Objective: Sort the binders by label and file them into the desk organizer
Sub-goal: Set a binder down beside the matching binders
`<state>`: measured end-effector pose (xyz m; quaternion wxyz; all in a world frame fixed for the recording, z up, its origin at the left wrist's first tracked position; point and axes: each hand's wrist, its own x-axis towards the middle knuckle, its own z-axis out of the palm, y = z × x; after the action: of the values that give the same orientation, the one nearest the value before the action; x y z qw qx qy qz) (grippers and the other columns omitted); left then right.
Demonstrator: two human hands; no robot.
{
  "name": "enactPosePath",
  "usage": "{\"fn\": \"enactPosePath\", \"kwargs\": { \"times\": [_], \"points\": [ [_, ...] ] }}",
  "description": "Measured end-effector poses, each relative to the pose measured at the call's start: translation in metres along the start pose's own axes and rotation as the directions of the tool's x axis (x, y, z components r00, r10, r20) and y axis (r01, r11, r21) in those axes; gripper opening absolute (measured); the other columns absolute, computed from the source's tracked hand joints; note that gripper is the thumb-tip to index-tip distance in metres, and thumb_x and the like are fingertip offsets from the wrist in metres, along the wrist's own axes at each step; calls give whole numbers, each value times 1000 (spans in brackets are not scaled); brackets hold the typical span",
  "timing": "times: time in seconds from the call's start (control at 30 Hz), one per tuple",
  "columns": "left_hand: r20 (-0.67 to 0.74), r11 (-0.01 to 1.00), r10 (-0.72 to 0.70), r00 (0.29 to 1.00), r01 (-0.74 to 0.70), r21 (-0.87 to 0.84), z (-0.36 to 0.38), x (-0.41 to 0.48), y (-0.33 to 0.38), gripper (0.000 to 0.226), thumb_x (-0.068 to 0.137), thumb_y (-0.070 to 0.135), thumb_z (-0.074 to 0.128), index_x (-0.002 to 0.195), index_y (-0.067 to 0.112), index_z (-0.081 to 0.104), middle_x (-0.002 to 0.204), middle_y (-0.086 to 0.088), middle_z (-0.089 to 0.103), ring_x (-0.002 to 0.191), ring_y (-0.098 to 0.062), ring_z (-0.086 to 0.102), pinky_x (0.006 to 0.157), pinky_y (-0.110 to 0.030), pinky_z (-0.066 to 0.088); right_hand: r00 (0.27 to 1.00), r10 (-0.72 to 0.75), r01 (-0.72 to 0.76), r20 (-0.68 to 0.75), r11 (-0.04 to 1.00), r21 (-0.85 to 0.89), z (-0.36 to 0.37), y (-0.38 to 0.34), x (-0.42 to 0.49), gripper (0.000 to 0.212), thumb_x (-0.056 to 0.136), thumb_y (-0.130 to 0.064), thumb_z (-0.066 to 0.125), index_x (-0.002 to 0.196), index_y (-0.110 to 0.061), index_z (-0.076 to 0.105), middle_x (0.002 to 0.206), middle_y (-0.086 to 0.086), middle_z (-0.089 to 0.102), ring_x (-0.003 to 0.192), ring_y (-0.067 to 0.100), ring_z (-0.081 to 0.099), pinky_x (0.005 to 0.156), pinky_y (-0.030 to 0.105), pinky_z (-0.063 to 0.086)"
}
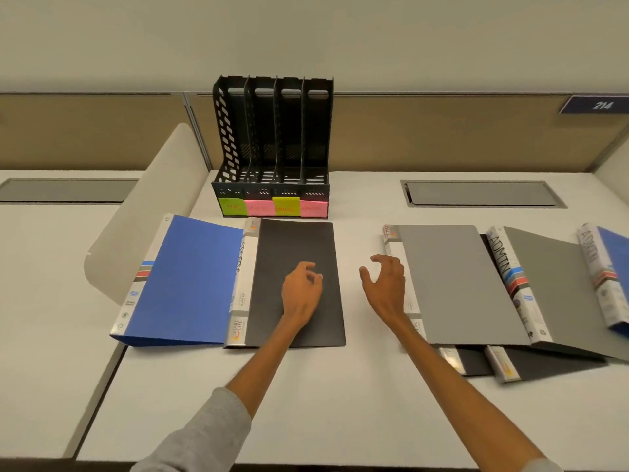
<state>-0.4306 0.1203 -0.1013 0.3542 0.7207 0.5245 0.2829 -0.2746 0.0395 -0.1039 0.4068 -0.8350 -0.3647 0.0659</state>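
A white desk (306,396) fills the view. A grey flap (64,190) sits in it at nine o'clock, a second grey flap (483,194) at three o'clock. A blue sign (599,104) saying 214 hangs on the tan wall (442,131) at two o'clock.

Left hand (301,287) hangs over the black binder (296,243).

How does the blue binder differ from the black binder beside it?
The blue binder is thick, its cover sloping; the black binder is thin and flat. The left hand is over the black binder, none over the blue binder. Both lie on the desk, spines left.
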Motion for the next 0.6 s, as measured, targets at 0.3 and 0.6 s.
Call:
{"fn": "enactPosePath", "kwargs": {
  "times": [0.3,0.6],
  "points": [
    [203,998,2,979,12,-66,82,-16,64,34,90,30,62,120,14,60,108,-4,70,87,-15,66,83,-34,56,990,130,-135,-56,984,-116,-85,74,25,43,88,-27,65,125,-9,55,129,11,50,120,28,47,99,39,36],
    [446,993,-118,887,116,31,140,-25,95,66,76,49,75,124,9,53,119,-6,66,106,-27,63,88,-36,51,924,374,-381,-80,882,-277,-141,137,32,81,87,-49,62,146,-4,29,149,17,31,140,33,26,114,49,21]
  ]
}}
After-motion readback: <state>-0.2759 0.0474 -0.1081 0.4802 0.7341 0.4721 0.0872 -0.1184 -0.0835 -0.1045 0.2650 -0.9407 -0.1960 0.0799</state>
